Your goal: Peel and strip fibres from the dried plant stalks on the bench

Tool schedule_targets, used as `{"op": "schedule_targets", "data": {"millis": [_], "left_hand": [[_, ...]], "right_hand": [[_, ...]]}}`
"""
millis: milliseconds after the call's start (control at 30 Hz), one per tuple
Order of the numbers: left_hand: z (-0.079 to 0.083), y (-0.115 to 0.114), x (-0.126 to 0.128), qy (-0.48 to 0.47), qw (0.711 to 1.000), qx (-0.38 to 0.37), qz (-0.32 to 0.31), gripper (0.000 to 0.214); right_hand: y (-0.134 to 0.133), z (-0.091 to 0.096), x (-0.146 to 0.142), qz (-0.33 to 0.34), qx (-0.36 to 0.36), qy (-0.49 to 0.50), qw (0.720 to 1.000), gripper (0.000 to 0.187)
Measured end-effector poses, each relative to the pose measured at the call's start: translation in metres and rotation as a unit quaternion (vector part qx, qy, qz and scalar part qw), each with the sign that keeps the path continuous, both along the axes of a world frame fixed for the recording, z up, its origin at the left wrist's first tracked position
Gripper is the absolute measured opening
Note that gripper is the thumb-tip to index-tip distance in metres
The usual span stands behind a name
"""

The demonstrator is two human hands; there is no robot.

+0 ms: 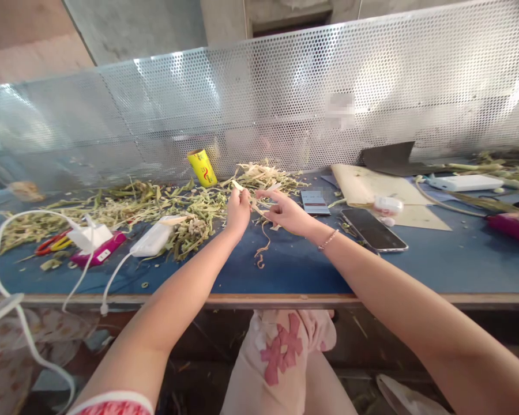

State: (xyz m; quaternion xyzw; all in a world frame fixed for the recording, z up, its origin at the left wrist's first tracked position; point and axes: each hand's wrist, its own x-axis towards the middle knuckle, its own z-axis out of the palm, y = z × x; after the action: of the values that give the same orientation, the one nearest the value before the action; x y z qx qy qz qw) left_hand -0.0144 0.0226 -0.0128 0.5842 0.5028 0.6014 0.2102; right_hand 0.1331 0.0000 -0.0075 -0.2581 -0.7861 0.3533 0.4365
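Observation:
My left hand (239, 211) is closed in a pinch on a pale dried plant strip (237, 185), whose tip pokes up above the thumb. Just to its right, my right hand (288, 214) has its fingers bent and pressed together on the pale fibres stretching between both hands. The exact grip of the right fingertips is partly hidden. A thin curly brown strand (263, 251) dangles below the hands onto the blue tabletop (303, 271). Behind them lies a heap of pale shredded plant strips (268, 174).
Dried green stalks (112, 207) spread leftward, near a yellow tube (202, 168), a white power bank (153, 237), orange-handled scissors (52, 243) and a magenta power strip (98, 253). A phone (374, 229) and papers (384, 187) lie right. A perforated metal screen (285, 92) stands behind.

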Motion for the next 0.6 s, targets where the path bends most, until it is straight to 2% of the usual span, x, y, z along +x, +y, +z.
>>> {"op": "schedule_targets", "data": {"millis": [300,400,600], "left_hand": [[-0.002,0.004,-0.003,0.015,1.000,0.019,0.019,0.020],[0.000,0.000,-0.002,0.015,0.999,0.028,0.017,0.023],[0.002,-0.004,0.000,0.008,0.999,0.039,0.011,0.025]], "right_hand": [[-0.001,0.002,0.002,-0.002,-0.032,0.010,0.999,0.052],[0.001,0.002,0.003,-0.026,-0.042,0.041,0.998,0.049],[0.014,0.000,0.006,-0.096,-0.076,0.124,0.985,0.030]]}}
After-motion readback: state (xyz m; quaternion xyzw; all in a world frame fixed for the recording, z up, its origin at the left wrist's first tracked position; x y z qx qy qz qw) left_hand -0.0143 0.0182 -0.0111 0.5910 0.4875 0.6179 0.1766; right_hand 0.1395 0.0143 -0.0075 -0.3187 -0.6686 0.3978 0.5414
